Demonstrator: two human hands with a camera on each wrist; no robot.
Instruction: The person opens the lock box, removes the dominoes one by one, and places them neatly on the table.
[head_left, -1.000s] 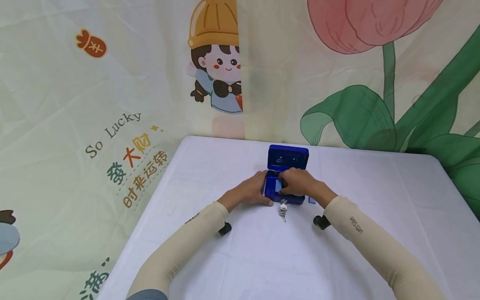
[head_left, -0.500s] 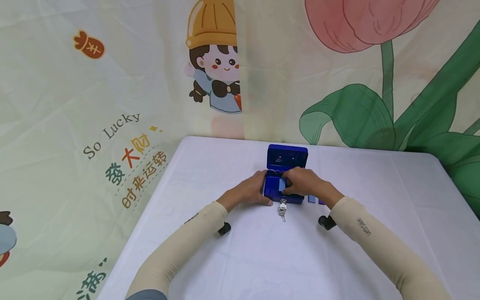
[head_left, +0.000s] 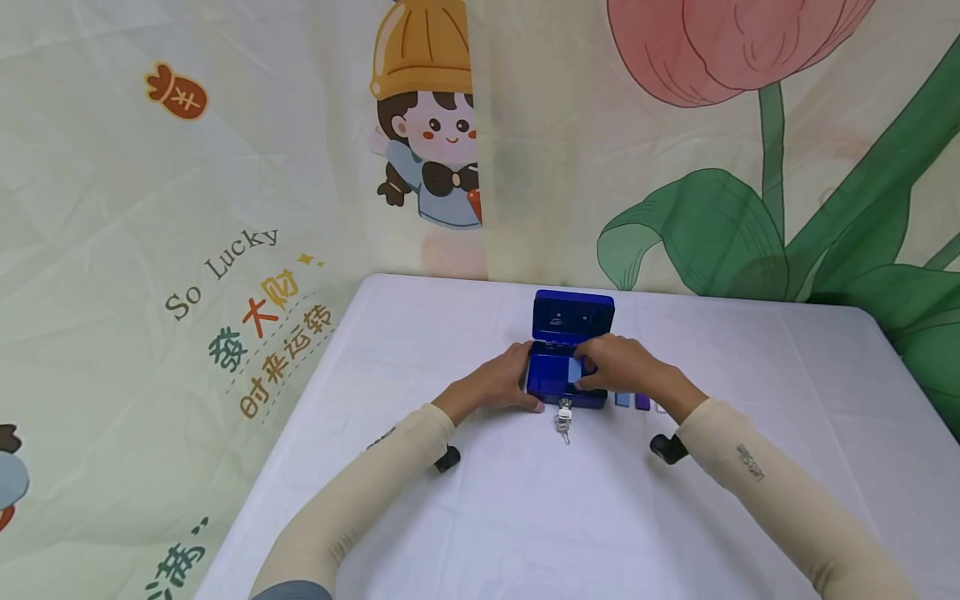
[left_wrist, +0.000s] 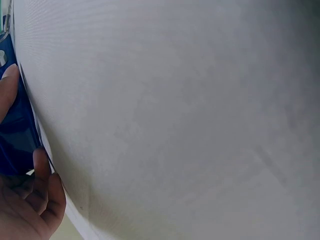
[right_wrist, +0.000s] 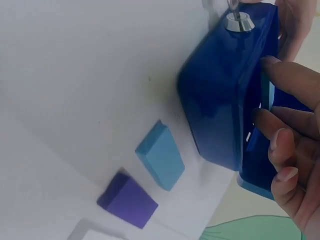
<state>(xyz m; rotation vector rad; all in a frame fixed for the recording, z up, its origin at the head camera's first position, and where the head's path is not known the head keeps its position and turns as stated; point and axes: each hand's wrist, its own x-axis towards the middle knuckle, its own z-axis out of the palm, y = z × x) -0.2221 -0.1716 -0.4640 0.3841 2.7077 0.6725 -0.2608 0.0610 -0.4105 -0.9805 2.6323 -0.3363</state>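
A blue cash box (right_wrist: 215, 120) stands on the table with its lid (head_left: 574, 298) raised. A set of keys (head_left: 563, 423) hangs from the lock on its front. My left hand (head_left: 501, 379) grips the box's left side, thumb at the front and fingers farther back. Over the right part of the box, my right hand (head_left: 624, 365) pinches a light blue block (head_left: 574, 370) between thumb and fingers, inside the box. That block shows only as a thin edge in the right wrist view.
Right of the box, a second light blue block (right_wrist: 162, 159) and a purple block (right_wrist: 128, 201) lie on the white table (head_left: 465, 533). A white piece (right_wrist: 100, 235) beside them is partly cut off. A printed curtain (head_left: 540, 150) hangs behind the table.
My right hand has slid right inside the box, carrying the light blue block with it. The purple and white pieces have come into view. My left hand stays on the box.
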